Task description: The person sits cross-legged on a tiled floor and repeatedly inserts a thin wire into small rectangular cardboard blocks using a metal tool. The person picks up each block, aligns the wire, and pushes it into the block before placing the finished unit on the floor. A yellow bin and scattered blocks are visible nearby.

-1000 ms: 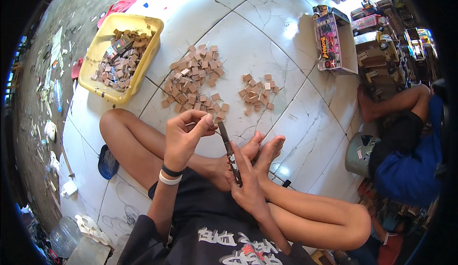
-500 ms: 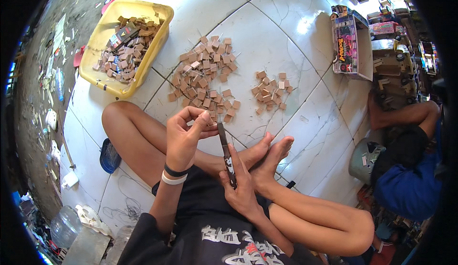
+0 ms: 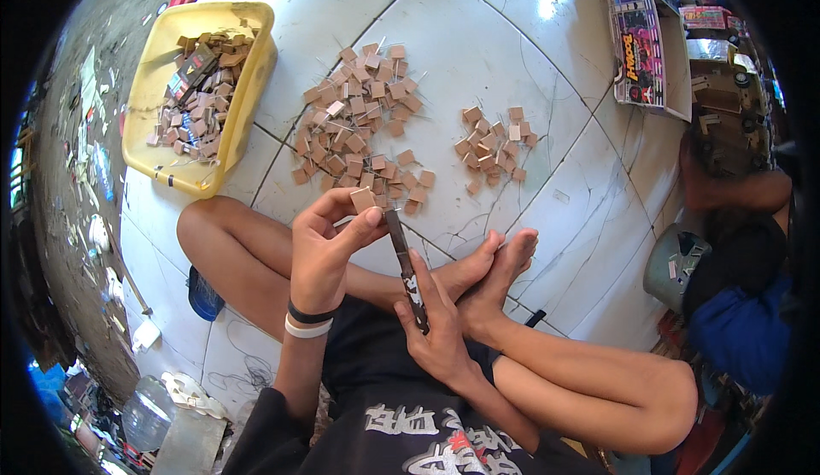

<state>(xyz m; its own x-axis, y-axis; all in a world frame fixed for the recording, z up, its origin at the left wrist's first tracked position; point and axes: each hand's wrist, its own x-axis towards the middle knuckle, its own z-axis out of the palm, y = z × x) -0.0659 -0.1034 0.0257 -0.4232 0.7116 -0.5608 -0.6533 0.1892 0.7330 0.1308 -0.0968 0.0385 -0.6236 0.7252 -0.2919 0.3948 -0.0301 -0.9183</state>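
1. A small wooden block [image 3: 363,199] is sitting above the person's crossed legs [image 3: 589,351], with the left hand [image 3: 329,236] pinching it between thumb and fingers.
2. The right hand [image 3: 437,321] is gripping a slim dark tool [image 3: 398,240], its tip sitting just beside the block; any contact is proving impossible to tell.
3. The step in hand appears to be presenting the block to the tool; the next move seems to be calling for a firm pinch and careful alignment.
4. Beyond, a large pile of blocks [image 3: 359,125] and a smaller pile [image 3: 494,146] are lying near a yellow tub [image 3: 266,69].
5. Bold lettering is covering a colourful box [image 3: 639,52] and the black shirt [image 3: 367,454].
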